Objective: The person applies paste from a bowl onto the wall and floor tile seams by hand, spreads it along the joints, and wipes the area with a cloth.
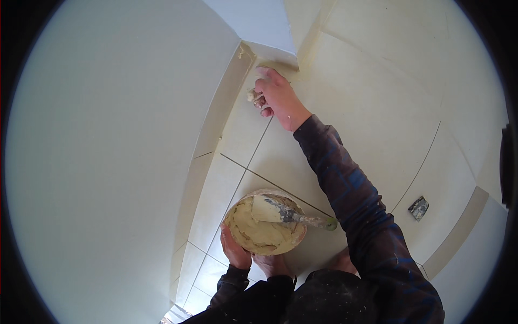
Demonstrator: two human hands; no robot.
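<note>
My left hand (234, 249) grips the left side of a round bowl (300, 244) of cream-coloured filler paste (258, 233). Across the bowl lies a putty knife (294, 216), its blade on the paste and its green-ended handle sticking out over the right rim. My right hand (279, 98) reaches far forward, low by the wall corner, with its fingers curled. Some lumpy paste (251, 95) shows at the fingertips. Whatever else those fingers hold is hidden. Beside this hand, the beige skirting tile (215, 116) meets the corner, where a dab of paste (241, 52) sits.
A large pale wall (108, 151) rises on the left, and a wall end (264, 27) juts out ahead. Light floor tiles (388, 108) with dark joints spread to the right. A small dark, paste-stained block (418, 208) lies there. My bare foot (271, 264) is just behind the bowl.
</note>
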